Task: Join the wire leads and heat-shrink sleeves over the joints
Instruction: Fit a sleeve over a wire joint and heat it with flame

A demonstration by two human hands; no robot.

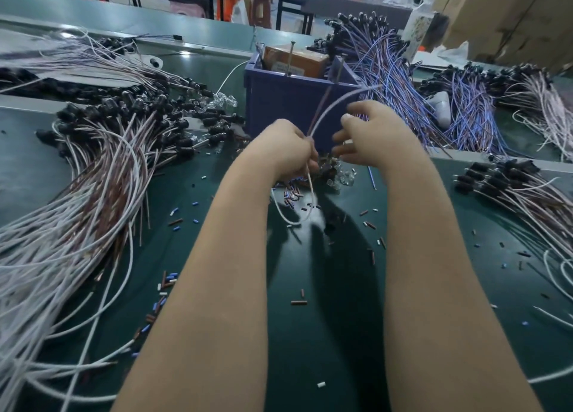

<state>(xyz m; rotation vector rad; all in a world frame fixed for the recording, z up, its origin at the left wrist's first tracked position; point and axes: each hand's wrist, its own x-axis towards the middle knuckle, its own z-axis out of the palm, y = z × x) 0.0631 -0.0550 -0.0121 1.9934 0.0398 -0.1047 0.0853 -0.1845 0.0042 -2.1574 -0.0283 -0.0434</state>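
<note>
My left hand grips a white wire and a thin brown wire together. Both leads rise from the fist toward the blue bin. The white wire's lower end loops down below the fist onto the mat. My right hand hovers just right of the wires with fingers spread and relaxed, holding nothing. A small heap of short sleeves, brown, white and blue, lies under my left hand, partly hidden by it.
A blue plastic bin with an orange box stands behind my hands. A big bundle of white and brown leads with black caps fills the left. Blue-purple wire bundles lie at right. Cut sleeves scatter over the green mat.
</note>
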